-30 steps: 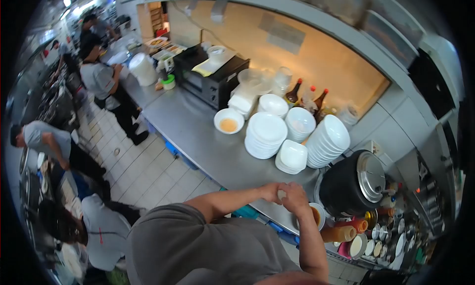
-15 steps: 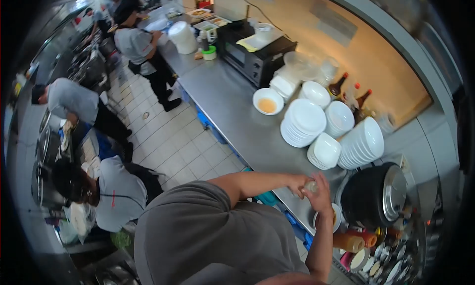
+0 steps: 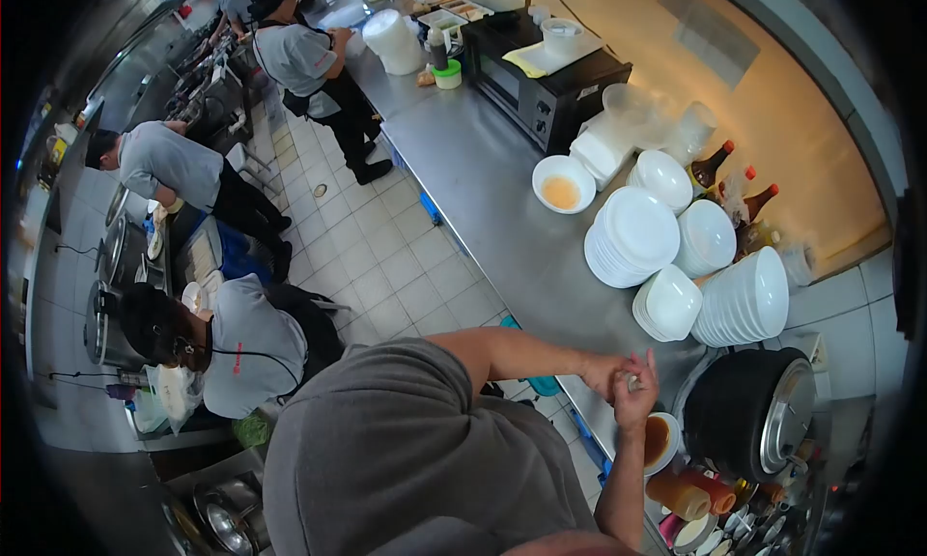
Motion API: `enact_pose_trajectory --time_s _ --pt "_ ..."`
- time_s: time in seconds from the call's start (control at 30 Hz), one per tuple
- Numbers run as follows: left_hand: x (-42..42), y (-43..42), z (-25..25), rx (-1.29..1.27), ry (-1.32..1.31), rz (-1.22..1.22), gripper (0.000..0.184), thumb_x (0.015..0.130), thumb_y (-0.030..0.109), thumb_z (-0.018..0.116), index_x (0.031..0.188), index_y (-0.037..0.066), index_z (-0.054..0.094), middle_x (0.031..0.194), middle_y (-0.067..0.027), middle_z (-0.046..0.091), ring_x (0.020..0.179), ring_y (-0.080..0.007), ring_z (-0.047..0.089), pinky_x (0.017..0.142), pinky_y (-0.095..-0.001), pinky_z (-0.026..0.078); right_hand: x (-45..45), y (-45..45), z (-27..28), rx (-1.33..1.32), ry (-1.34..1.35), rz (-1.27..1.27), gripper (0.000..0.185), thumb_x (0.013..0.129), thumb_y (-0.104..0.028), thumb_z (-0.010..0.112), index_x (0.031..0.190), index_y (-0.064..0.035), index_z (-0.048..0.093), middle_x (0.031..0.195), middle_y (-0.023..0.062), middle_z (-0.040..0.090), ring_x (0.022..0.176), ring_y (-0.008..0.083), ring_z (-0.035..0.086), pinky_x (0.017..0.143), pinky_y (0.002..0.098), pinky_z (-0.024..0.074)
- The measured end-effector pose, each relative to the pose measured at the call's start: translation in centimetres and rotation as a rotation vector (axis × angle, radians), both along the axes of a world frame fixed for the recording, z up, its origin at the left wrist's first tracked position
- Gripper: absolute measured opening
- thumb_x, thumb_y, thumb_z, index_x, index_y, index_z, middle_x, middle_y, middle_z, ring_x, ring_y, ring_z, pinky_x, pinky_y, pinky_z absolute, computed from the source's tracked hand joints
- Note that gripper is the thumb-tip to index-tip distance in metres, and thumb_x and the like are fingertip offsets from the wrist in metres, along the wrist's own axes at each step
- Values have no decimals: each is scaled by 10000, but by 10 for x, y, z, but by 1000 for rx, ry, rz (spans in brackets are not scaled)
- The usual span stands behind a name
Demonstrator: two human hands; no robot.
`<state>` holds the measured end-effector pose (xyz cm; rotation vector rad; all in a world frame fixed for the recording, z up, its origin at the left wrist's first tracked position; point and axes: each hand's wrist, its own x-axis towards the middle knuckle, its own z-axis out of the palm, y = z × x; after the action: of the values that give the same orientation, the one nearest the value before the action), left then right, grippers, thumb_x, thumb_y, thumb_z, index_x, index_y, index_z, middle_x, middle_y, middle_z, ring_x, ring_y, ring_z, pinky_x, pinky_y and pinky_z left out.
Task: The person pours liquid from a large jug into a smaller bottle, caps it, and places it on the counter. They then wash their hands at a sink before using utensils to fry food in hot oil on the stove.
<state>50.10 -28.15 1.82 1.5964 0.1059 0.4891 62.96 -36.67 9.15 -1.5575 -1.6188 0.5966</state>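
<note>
My left hand [image 3: 601,373] and my right hand [image 3: 636,399] meet above the metal counter's front edge. A small pale object [image 3: 632,383] shows between them, mostly covered by fingers. My right hand holds it, with some fingers stretched upward. The left hand's fingers are bent against it, and their tips are partly hidden. Close beside my right wrist is a white bowl [image 3: 677,444] with brown-orange sauce. Squeeze bottles [image 3: 679,495] with orange and red contents stand just below that bowl.
Right of my hands is a black round pot [image 3: 729,411] with a metal lid. Stacked white plates [image 3: 632,235], a bowl with orange contents [image 3: 563,184] and a black oven [image 3: 541,83] stand along the counter. Several co-workers are at the left, the nearest person [image 3: 256,348] beside my shoulder.
The view has turned, so the counter and dishes sit differently in the frame. My hands remain together, and the small pale object between them is more covered than before.
</note>
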Motion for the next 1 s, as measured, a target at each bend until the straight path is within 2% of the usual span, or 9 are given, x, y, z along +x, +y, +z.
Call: enact_pose_trajectory --time_s 0.23,0.3,0.4,0.43,0.53,0.63,0.77,0.83,1.0 --pt "22 -26 -38 -314 -179 239 449 808 211 799 1199 113 602 1127 -86 665 1025 -230 650 902 -388 526 -35 -2 -13 88 -127 -434 249 838 -204 684 1007 -22 699 1264 243 660 1318 437 519 1104 521 386" --pt "19 -29 -35 222 -107 571 363 826 234 740 1154 136 619 1105 -98 664 1033 -289 642 889 -404 516 -34 0 -22 122 -144 -488 260 845 -208 678 1029 -28 708 1248 242 666 1304 443 530 1096 521 395" --pt "19 -34 -22 234 6 651 407 820 199 714 1194 89 599 1163 -145 644 1103 -346 624 924 -425 498 -29 6 -14 122 -204 -514 237 832 -214 680 1004 -59 733 1220 218 683 1273 463 553 1077 532 411" --pt "28 -37 -53 5 -42 577 472 814 185 738 1242 64 582 1182 -166 637 1116 -354 617 956 -419 491 -25 3 -16 101 -224 -510 240 829 -241 693 995 -74 739 1231 191 687 1286 455 550 1084 535 402" --pt "6 -16 1 211 131 332 591 774 146 803 1305 72 555 1220 -137 625 1149 -292 607 988 -418 484 -20 -2 -8 22 -208 -485 265 824 -290 706 1003 -95 727 1268 165 678 1354 433 495 1117 559 349" --pt "7 6 9 46 12 192 679 710 178 864 1307 83 556 1240 -105 626 1129 -267 621 986 -416 494 -7 -1 -8 19 -156 -433 267 822 -294 722 996 -91 715 1264 163 684 1364 430 486 1119 542 359" --pt "17 47 18 242 304 -330 800 683 137 883 1384 83 501 1337 -102 610 1210 -240 591 1046 -400 475 5 -4 -12 64 -34 -264 237 815 -278 742 970 -104 703 1255 162 689 1381 423 470 1138 507 361" --pt "22 48 -11 172 213 -251 750 663 180 888 1330 101 554 1207 -92 689 1153 -229 629 1010 -398 493 7 -7 -14 34 -135 -304 225 823 -293 731 971 -126 711 1297 145 669 1415 402 434 1166 536 311" --pt "24 -8 11 214 122 -10 618 757 98 805 1320 81 552 1257 -91 665 1168 -220 628 995 -370 501 -12 -13 -18 -22 -173 -537 240 830 -333 698 977 -144 718 1343 110 643 1441 377 401 1165 641 233"
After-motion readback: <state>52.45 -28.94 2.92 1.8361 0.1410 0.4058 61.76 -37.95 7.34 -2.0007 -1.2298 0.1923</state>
